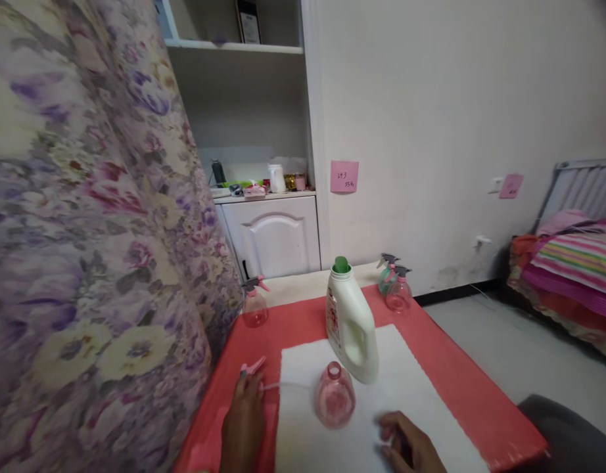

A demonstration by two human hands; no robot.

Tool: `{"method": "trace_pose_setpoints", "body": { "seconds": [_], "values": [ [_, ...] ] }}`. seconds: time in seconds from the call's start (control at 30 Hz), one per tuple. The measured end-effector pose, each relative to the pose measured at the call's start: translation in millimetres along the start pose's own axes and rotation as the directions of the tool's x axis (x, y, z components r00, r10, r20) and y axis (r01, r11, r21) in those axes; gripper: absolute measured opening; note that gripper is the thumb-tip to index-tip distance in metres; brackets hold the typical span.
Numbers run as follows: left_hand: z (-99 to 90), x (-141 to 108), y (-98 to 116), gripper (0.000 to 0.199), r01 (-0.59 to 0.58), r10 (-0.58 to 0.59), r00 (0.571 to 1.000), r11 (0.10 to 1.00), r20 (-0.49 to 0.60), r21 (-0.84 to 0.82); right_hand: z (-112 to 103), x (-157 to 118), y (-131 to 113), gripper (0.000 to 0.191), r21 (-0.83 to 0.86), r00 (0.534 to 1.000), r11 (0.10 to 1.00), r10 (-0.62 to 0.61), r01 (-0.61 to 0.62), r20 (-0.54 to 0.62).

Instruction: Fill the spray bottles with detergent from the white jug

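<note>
My left hand [244, 420] is closed around a pink spray trigger head [254, 365] at the left of the red table. The head's thin clear dip tube [286, 386] points right, toward an open pink see-through spray bottle [335, 397]. That bottle stands upright on a white cloth, its neck bare. Behind it is a large pale green jug [352, 322] with a handle and a green piece in its mouth. My right hand [411, 443] is over the cloth, right of the bottle, fingers curled in; whatever may be between them is too blurred to name.
A pink spray bottle [255, 309] stands at the table's back left. Another pink one [398, 295] and a green one [386, 279] stand at the back right. The white cloth [298, 368] covers the red tabletop's middle. A floral curtain [110, 263] hangs close on the left.
</note>
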State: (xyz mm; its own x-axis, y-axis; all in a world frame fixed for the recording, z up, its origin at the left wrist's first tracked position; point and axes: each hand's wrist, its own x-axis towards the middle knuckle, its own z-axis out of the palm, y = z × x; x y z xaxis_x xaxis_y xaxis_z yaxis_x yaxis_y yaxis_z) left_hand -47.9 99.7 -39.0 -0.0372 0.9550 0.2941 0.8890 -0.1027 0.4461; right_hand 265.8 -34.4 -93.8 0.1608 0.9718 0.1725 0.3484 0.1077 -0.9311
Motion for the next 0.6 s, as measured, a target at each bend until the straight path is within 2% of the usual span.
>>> {"method": "trace_pose_setpoints", "body": {
  "seconds": [0.07, 0.17, 0.3, 0.37, 0.47, 0.6],
  "values": [
    [-3.2, -9.9, 5.5, 0.046, 0.009, -0.015, 0.997, 0.996, -0.072, -0.085, -1.7, 7.4, -12.6, 0.045, -0.027, 0.999, 1.0, -0.008, 0.009, 0.032],
    [-4.2, -33.1, 16.3, 0.044, 0.002, -0.021, 0.993, 0.987, -0.112, -0.162, 7.9, 24.3, -26.5, 0.077, -0.028, 0.998, 0.998, -0.063, 0.063, -0.003],
    [13.2, -67.4, 23.8, 0.04, -0.047, 0.048, 0.999, 0.986, 0.002, -0.162, 33.8, 53.0, -32.3, 0.103, 0.019, 0.991, 0.994, -0.106, 0.105, 0.087],
    [26.6, -79.9, 23.6, 0.041, -0.058, 0.056, 0.998, 0.987, -0.022, -0.15, 44.3, 65.5, -32.3, 0.111, 0.068, 0.983, 0.992, -0.113, 0.104, 0.142],
    [40.4, -89.8, 22.6, 0.041, -0.063, 0.06, 0.998, 0.989, -0.024, -0.135, 51.5, 77.8, -33.1, 0.104, 0.144, 0.977, 0.982, -0.144, 0.122, 0.158],
    [43.1, -92.8, 21.7, 0.047, -0.073, 0.078, 0.994, 0.996, 0.079, -0.055, 49.0, 83.7, -39.4, 0.091, 0.152, 0.97, 0.972, -0.198, 0.177, 0.139]
  ]
}}
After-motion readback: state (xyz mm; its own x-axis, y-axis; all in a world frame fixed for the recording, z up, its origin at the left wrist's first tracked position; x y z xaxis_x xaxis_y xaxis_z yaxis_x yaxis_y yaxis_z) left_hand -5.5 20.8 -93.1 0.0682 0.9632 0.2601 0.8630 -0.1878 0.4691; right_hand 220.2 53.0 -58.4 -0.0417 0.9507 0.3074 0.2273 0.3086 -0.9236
